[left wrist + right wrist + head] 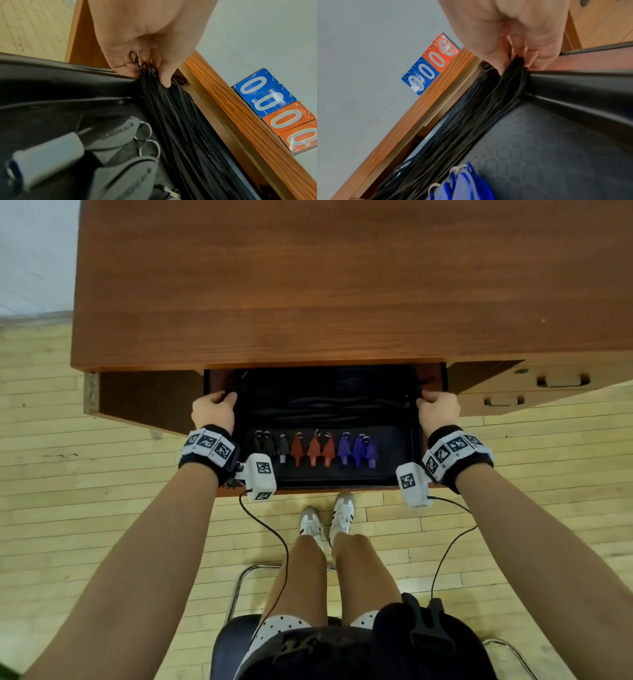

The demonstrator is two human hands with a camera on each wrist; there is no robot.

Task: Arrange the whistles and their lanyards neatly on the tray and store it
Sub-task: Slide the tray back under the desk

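Observation:
A black tray [394,446] sits low in the open desk drawer [436,373]. Along its near side lie whistles in a row: black ones [270,445], red ones [313,450] and blue ones [358,450]. Black lanyards [325,402] stretch straight across the tray's far part. My left hand [214,409] grips the tray's left rim [68,75] with the lanyard ends [180,121] pinched under its thumb. My right hand [438,409] grips the right rim [573,77] and holds the other lanyard ends [471,115]. Blue whistles [467,184] show near the right wrist.
The wooden desk top [308,285] overhangs the drawer's far part. Two shut drawers with handles [561,380] are at the right. A flip scoreboard [274,108] stands on the desk. My legs and a metal-framed chair [239,594] are below, on a wooden floor.

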